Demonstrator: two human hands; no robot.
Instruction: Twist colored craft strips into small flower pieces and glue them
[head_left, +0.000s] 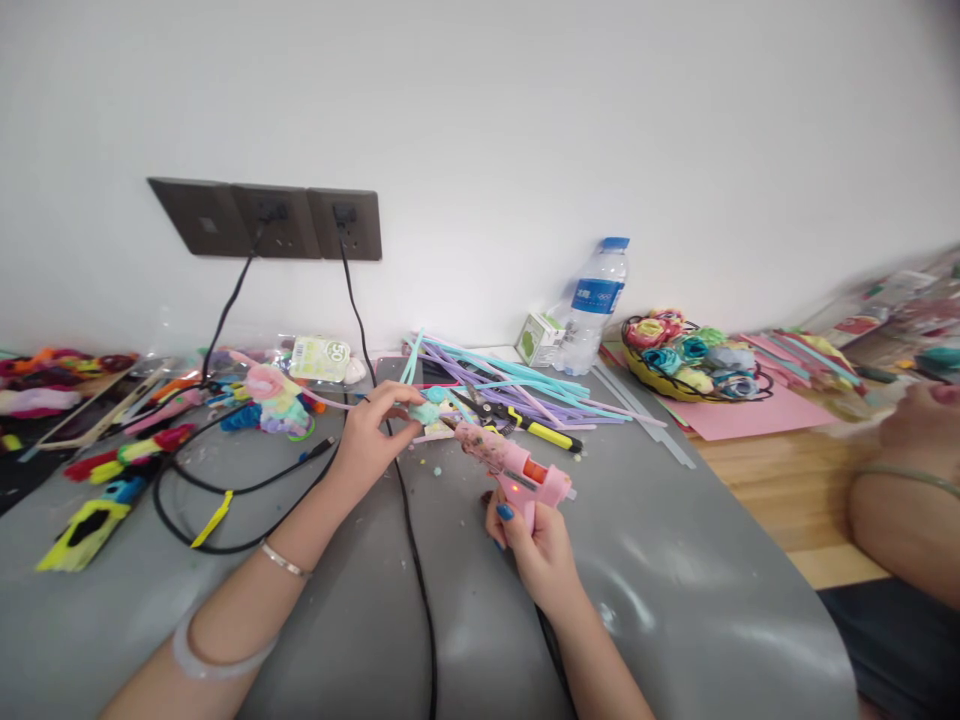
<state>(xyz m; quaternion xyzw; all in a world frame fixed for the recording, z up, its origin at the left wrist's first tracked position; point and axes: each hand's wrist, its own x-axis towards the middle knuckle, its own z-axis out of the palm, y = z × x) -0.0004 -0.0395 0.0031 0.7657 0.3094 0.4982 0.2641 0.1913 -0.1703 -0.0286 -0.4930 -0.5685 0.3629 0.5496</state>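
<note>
Tuft [426,411], fuzzy and mint, pinched in the left hand [375,435]! Just right of those fingers, the dark, tapered nozzle [448,424] points at it; the glue gun's [511,460] long axis slopes down rightward (smudged pink plastic, orange light [514,489] glowing), the right hand [538,550] wrapped around it. Beyond that hand, slim velvety stems [517,385] fan out.

1. Near the left hand [375,432] I see a slim silver-coloured bracelet [285,562], narrow and shiny, circling the wrist.
2. Higher on the left forearm [247,612] I make out a thicker, smooth, rounded bangle [217,668], pale and milky.
3. On the right hand [541,558] I get a glossy blue thumbnail [505,512].
4. The right forearm [600,650] looks bare to me, down to the view's lower edge.
5. The left fingernails are too small for me to judge.
</note>
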